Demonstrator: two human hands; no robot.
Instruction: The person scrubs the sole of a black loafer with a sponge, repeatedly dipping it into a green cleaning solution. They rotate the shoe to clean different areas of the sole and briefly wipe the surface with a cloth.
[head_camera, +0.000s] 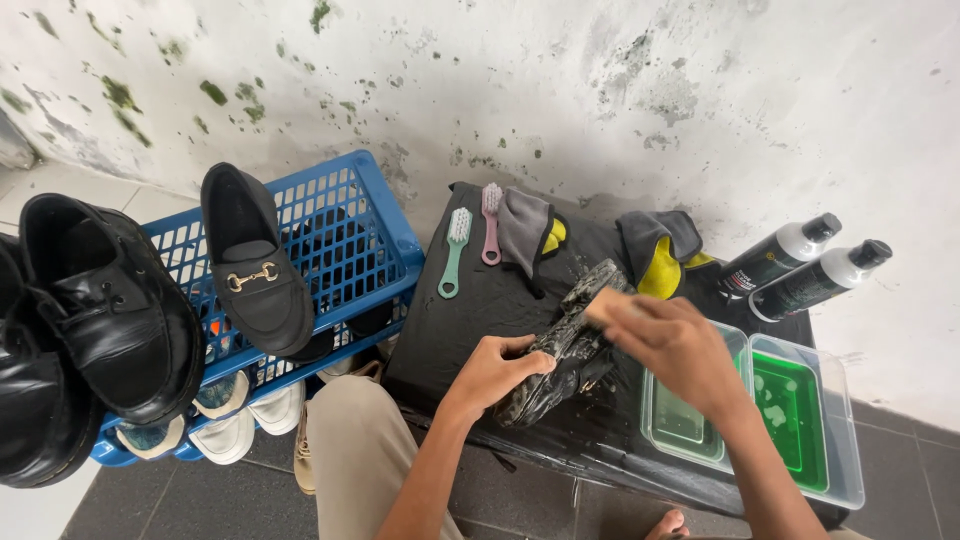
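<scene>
I see my left hand (497, 368) wrapped around the lower end of a wet black leather shoe (560, 350) flecked with foam, fingers closed on it, holding it tilted over the black-covered low surface (470, 310). My right hand (672, 345) presses a wooden-backed brush (603, 303) against the shoe's upper end, fingers closed around the brush.

Just right of the shoe sit two clear plastic tubs (800, 410), the nearer holding pale water, the farther green liquid. Behind them lie two dark bottles with white collars and black caps (800, 265). At the back of the surface rest a green brush (455, 250), a pink brush (491, 222) and grey-and-yellow cloths (655, 250). To the left, a blue plastic crate (345, 235) carries a black loafer with a gold buckle (255, 270) and black lace-up shoes (100, 300).
</scene>
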